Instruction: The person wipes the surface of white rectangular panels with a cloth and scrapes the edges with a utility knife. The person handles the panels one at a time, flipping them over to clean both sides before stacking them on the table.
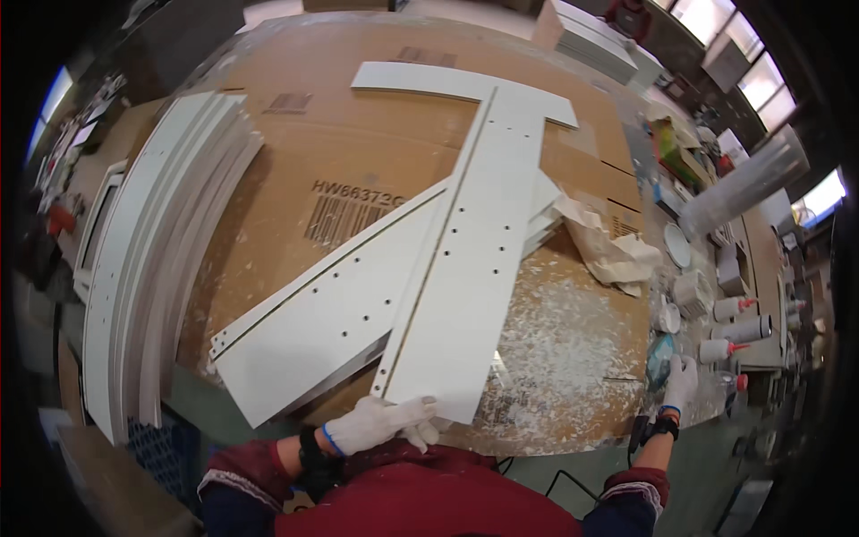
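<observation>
My left hand [380, 424], in a white glove, is closed on the near end of a long white panel [470, 259] with a groove and small drilled holes. That panel lies slantwise across a second grooved white panel [313, 313], which rests on more boards. Its far end meets a shorter white strip [447, 80]. My right hand [682, 385], also gloved, is at the table's right edge, its fingers stretched out and apart. Beside it are a teal object [659, 360], whose kind I cannot make out, and a white bottle with a red tip [716, 350].
A stack of white panels [134, 259] stands at the left. Cardboard [277, 179] covers the table, with white flakes [564, 349] at the near right. Crumpled brown paper [608, 251] lies right of the panels. Bottles, tubs and a clear plastic roll [747, 183] crowd the right side.
</observation>
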Motion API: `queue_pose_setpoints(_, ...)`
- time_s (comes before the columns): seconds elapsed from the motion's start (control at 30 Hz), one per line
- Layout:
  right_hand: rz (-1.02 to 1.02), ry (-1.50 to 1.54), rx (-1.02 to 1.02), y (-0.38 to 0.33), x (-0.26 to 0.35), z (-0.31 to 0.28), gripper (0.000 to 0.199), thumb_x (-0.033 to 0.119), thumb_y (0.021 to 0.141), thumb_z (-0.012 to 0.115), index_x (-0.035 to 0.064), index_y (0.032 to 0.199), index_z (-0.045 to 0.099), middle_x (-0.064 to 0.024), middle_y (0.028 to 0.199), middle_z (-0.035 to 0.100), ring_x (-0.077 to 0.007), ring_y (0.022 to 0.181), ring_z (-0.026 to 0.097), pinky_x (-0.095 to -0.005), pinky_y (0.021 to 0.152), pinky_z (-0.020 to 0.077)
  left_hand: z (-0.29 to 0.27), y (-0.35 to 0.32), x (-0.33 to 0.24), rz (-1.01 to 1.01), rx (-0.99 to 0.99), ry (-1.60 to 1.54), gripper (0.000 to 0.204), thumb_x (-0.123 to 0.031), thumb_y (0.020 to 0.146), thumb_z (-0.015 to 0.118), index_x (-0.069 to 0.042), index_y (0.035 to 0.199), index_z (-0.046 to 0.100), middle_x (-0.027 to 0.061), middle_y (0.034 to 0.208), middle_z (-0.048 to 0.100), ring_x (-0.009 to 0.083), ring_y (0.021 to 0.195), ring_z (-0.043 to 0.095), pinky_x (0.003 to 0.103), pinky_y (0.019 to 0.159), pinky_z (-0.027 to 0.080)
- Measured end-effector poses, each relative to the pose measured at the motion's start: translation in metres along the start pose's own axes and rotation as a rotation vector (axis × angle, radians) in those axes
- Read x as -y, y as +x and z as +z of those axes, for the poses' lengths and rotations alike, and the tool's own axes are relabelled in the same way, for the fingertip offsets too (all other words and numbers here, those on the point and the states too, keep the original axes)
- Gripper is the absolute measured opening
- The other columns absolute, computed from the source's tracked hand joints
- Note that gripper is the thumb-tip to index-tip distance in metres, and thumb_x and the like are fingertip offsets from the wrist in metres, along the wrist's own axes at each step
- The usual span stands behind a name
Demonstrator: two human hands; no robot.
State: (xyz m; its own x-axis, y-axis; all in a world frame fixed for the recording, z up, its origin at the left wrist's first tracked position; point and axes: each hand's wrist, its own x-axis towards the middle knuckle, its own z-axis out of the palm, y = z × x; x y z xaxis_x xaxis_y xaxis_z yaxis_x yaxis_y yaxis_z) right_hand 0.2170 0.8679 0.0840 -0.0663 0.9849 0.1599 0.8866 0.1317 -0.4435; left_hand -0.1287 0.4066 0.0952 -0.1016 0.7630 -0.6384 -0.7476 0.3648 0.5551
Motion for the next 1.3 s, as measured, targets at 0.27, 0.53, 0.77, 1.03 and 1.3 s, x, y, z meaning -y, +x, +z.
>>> queue_pose_setpoints(0.27,-0.07,0.764,0.329,-0.077,0.155,-0.018,0.028,0.029,0.094,0.062,0.003,0.104,0.064,-0.0018,0.072,0.06,-0.0037,0.048,0.042,-0.0198,0.039,0.0312,-0.001,-0.002,0.001,0.126,0.105,0.002,0.037,-0.027,0.092,0.061,0.003,0.114,0.061,0.0134,0.099,0.068,0.0168,0.079,0.067,0.026,0.063,0.056)
queue_pose_setpoints(0.53,-0.407,1.004,0.849,-0.199,0.225,-0.017,0.031,0.021,0.086,0.071,-0.0021,0.104,0.064,-0.0036,0.072,0.061,-0.0092,0.049,0.051,-0.0217,0.042,0.0401,0.0,-0.008,-0.015,0.091,0.079,0.055,0.041,-0.033,0.089,0.065,0.001,0.111,0.059,0.0094,0.094,0.066,0.0122,0.073,0.064,0.025,0.061,0.056)
queue_pose_setpoints(0.77,-0.994,0.507,0.856,-0.271,0.324,-0.028,0.024,0.011,0.073,0.075,0.0,0.092,0.068,-0.0097,0.074,0.064,-0.0202,0.059,0.061,-0.0297,0.055,0.048,-0.009,0.028,0.034,0.251,0.469,-0.337,0.037,-0.023,0.098,0.051,-0.001,0.128,0.049,0.0145,0.116,0.06,0.0195,0.098,0.062,0.031,0.085,0.052)
queue_pose_setpoints(1.03,-1.252,0.327,0.644,-0.319,0.33,-0.008,0.03,0.01,0.07,0.077,-0.0012,0.095,0.066,-0.0118,0.069,0.061,-0.0225,0.057,0.06,-0.0299,0.054,0.0462,0.026,0.05,0.062,0.89,0.373,0.143,0.042,-0.025,0.094,0.056,-0.007,0.13,0.044,0.0054,0.092,0.06,0.0135,0.078,0.06,0.028,0.064,0.051)
queue_pose_setpoints(1.3,-1.341,0.145,0.588,-0.333,0.333,0.006,0.035,0.016,0.073,0.078,-0.0007,0.101,0.066,-0.0064,0.065,0.059,-0.0214,0.055,0.058,-0.0313,0.05,0.0445,0.016,0.036,0.073,0.399,0.452,0.286,0.028,-0.019,0.089,0.053,-0.007,0.114,0.055,0.0084,0.068,0.061,0.0162,0.056,0.062,0.029,0.047,0.052)
